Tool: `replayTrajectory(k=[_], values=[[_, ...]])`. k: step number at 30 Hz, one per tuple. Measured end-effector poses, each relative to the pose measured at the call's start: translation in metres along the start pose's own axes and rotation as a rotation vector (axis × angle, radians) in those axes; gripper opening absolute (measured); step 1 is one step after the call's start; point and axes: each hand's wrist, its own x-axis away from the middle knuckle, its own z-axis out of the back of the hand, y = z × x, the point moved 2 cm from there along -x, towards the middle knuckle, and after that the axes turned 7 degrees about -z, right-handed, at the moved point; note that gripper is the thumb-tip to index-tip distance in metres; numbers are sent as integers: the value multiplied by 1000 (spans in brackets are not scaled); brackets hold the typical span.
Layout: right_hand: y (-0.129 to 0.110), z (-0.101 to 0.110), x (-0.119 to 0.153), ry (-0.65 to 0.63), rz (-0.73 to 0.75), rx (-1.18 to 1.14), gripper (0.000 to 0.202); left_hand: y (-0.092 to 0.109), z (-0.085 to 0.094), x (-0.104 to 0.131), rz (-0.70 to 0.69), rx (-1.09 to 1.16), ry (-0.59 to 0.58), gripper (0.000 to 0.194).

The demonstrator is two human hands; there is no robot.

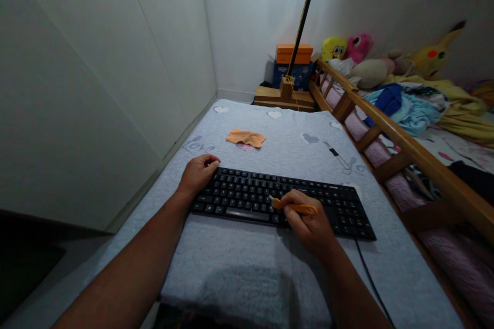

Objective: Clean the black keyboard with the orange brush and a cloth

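Note:
A black keyboard (247,190) lies on the cloth-covered table, its cable running off toward the front right. Curled around the keyboard's far left corner, my left hand (197,174) grips its edge. My right hand (309,221) pinches a small orange brush (303,209) by its handle, over the keys right of the middle. The pale bristles point left and down, at or just above the keys; contact cannot be made out. Behind the keyboard lies a crumpled orange cloth (246,138). A thin wire tool with a black middle (334,152) rests at the far right.
The light blue tablecloth (239,257) bears hearts and lettering. A white cabinet (116,61) borders the left side, a wooden bed rail (380,128) the right. Beyond the far edge, a black pole (304,18) rises from a wooden base near stacked boxes (294,54). Plush toys and clothes cover the bed.

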Motion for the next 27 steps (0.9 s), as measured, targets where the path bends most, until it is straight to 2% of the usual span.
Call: replayTrajectory(k=[6, 11, 18, 24, 27], values=[[2, 3, 1, 24, -21, 13, 16, -1, 0, 0, -1, 8, 3, 32], [2, 6, 2, -13, -61, -60, 16, -2, 0, 0, 6, -2, -2, 33], [8, 13, 6, 74, -108, -119, 14, 0, 1, -1, -17, -7, -2, 32], [8, 10, 0, -54, -107, -79, 11, -1, 0, -1, -14, 8, 2, 31], [9, 9, -1, -125, -121, -147, 14, -1, -1, -1, -22, 14, 1, 32]])
